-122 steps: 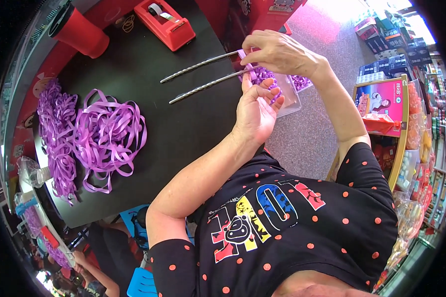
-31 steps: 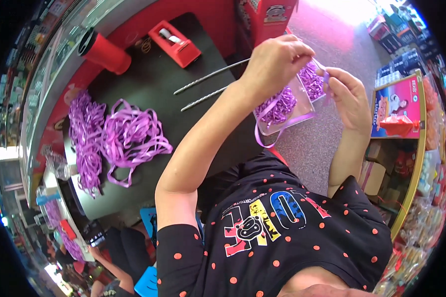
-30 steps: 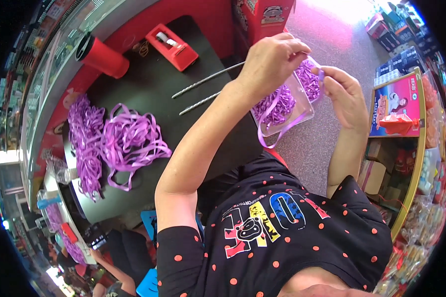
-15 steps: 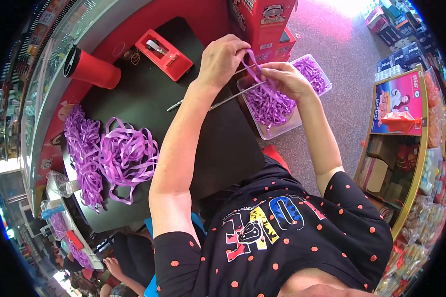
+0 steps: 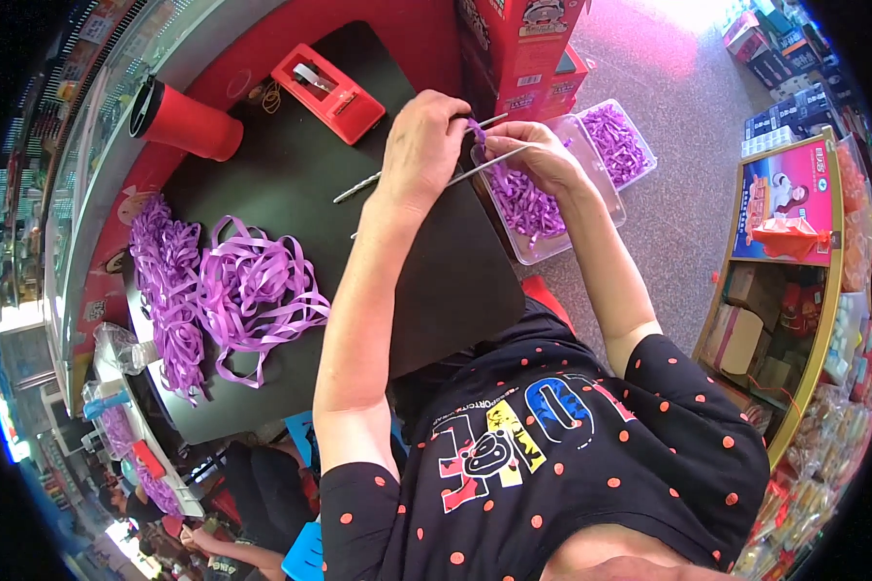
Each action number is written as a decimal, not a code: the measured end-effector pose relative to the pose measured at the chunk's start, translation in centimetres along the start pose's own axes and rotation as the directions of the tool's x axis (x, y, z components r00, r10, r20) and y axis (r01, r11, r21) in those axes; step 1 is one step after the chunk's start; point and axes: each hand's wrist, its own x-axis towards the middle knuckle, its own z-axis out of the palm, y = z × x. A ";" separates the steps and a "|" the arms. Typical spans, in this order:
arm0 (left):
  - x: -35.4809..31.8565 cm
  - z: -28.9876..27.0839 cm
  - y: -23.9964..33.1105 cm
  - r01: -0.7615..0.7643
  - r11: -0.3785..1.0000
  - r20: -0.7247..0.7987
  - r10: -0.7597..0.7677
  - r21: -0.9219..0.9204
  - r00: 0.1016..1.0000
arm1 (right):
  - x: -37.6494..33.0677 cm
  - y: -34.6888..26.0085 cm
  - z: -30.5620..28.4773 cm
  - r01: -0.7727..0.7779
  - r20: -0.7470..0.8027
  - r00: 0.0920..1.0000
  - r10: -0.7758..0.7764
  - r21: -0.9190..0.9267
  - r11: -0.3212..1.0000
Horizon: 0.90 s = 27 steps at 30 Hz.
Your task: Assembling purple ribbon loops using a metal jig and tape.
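Above the far right part of the dark table, my left hand [image 5: 424, 145] is closed with its fingertips pinching a purple ribbon [image 5: 477, 132]. The ribbon runs at two thin metal rods [image 5: 358, 186], which slant past under that hand; whether it wraps round them is hard to see. Close on the right, my right hand [image 5: 535, 155] pinches beside the rod ends, and the ribbon seems to pass into its fingers. Under this hand stands a clear plastic box [image 5: 543, 254] filled with short purple ribbon pieces [image 5: 531, 208].
A loose heap of purple ribbon [image 5: 262, 281] and a denser bundle [image 5: 168, 290] lie on the table [image 5: 436, 290] at left. Behind them are a red tumbler [image 5: 194, 121] and a red tape dispenser [image 5: 329, 92]. A second clear box [image 5: 639, 174] holds more pieces. Another person [image 5: 252, 504] sits lower left.
My left hand has come down and nearer the rods, and the raised ribbon loop between my hands has shrunk to a short strip. My right hand has drawn slightly left. The view has shifted a little.
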 end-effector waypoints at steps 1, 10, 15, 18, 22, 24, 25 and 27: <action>-0.4 0.2 0.1 -0.001 1.000 -0.016 0.001 -0.007 1.000 | 0.0 0.1 0.2 0.009 -0.012 1.000 -0.009 0.008 1.000; -1.5 1.5 -0.9 -0.004 0.999 -0.100 0.001 -0.036 0.995 | 0.2 1.2 0.7 -0.049 -0.061 0.997 0.052 0.042 0.998; -1.3 1.7 -1.4 -0.007 1.000 -0.099 0.006 -0.007 0.995 | 0.0 1.4 1.1 0.007 -0.038 0.999 -0.003 0.091 0.996; -1.1 1.7 -1.6 -0.025 1.000 -0.091 0.026 0.011 0.996 | 0.1 2.1 -0.4 0.024 -0.054 0.998 -0.025 -0.019 1.000; -1.1 1.5 -1.7 -0.024 1.000 -0.050 0.025 0.018 0.998 | -0.1 0.8 0.3 0.187 -0.159 0.954 -0.255 -0.350 0.918; -1.2 1.5 -1.7 -0.025 0.999 -0.042 0.026 0.021 0.999 | -0.1 -0.2 1.1 0.237 -0.086 0.955 -0.284 -0.358 0.903; -1.2 1.5 -1.7 -0.030 0.999 -0.055 0.031 0.025 0.998 | -0.5 -1.0 1.6 0.205 -0.033 0.973 -0.228 -0.327 0.922; -1.3 1.6 -1.7 -0.032 0.999 -0.067 0.033 0.028 0.997 | 0.3 -0.6 1.6 0.204 -0.007 0.976 -0.216 -0.299 0.932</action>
